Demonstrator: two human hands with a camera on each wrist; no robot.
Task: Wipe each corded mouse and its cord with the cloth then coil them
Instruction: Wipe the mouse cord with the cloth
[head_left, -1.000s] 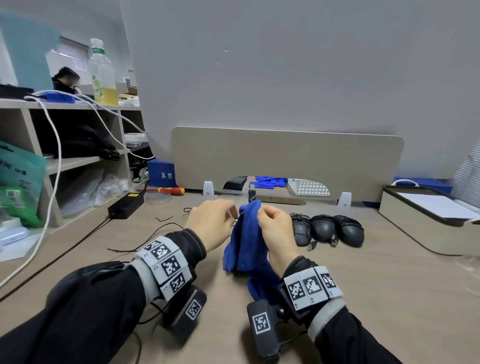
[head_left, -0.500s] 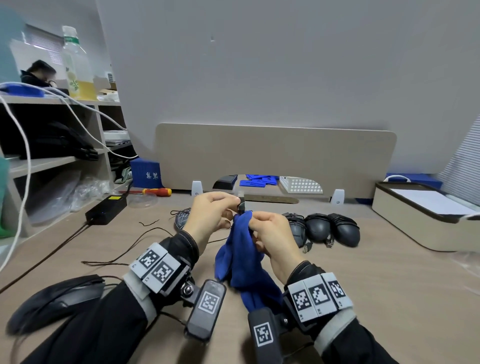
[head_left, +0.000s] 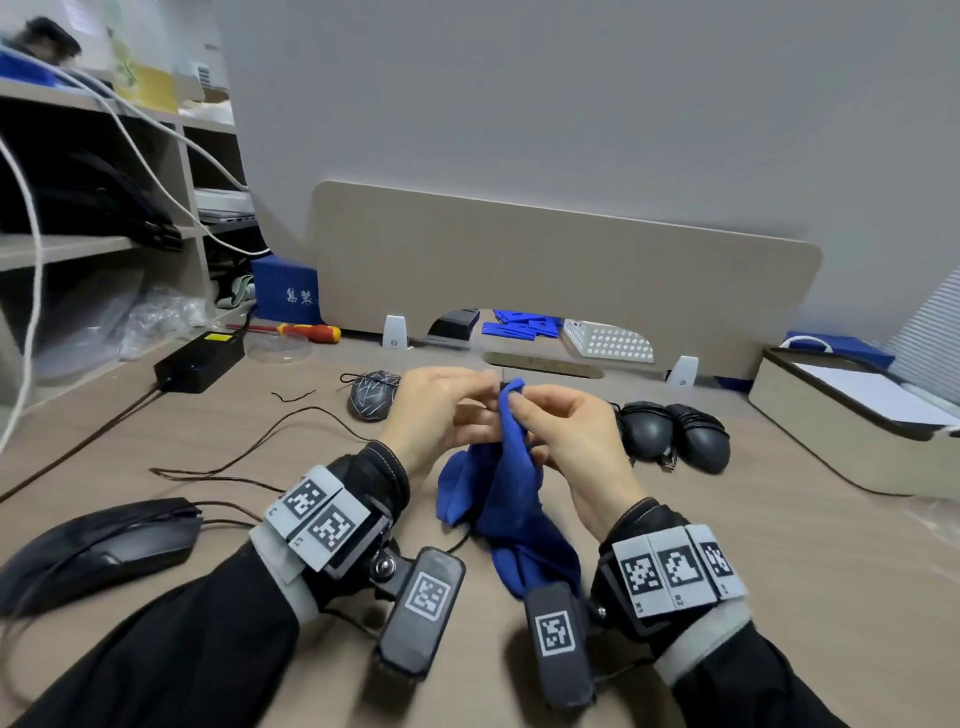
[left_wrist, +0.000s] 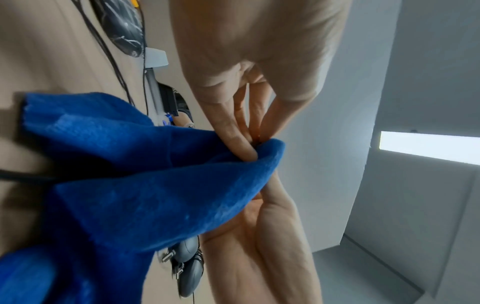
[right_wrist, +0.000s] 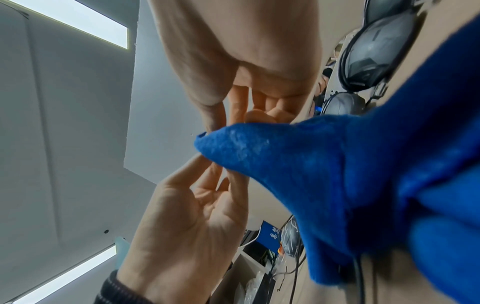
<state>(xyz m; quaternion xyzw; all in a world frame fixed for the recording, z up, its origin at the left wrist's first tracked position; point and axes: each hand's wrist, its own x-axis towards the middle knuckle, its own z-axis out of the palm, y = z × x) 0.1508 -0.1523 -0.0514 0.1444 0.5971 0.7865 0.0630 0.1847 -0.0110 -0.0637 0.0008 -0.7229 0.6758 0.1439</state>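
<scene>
Two hands meet above the middle of the wood-grain desk (head_left: 675, 545) in my head view. My right hand (head_left: 576, 441) pinches the top of the soft blue cloth (head_left: 506, 499) between thumb and fingers; the cloth hangs from there and its lower folds rest on the desk between my wrists. My left hand (head_left: 441, 410) has its fingertips drawn together right against the cloth's peak, though I cannot tell from here what they hold. A large black corded mouse (head_left: 104, 545) lies at my near left, its thin dark cord (head_left: 249, 467) trailing across the desk. A dark mouse with pale line markings (head_left: 371, 397) sits beyond the left hand, and two black mice wrapped in their cords (head_left: 675, 434) lie side by side just right of my right hand.

My left-wrist view shows the left hand's fingers (left_wrist: 233, 139) pressed together at the cloth's (left_wrist: 145, 185) edge, with the right hand's palm below it.

My right-wrist view shows the cloth (right_wrist: 311, 164) bunched to a point under my right fingertips (right_wrist: 257, 115); the left hand (right_wrist: 187, 236) reaches up to that point with curled fingers.
</scene>
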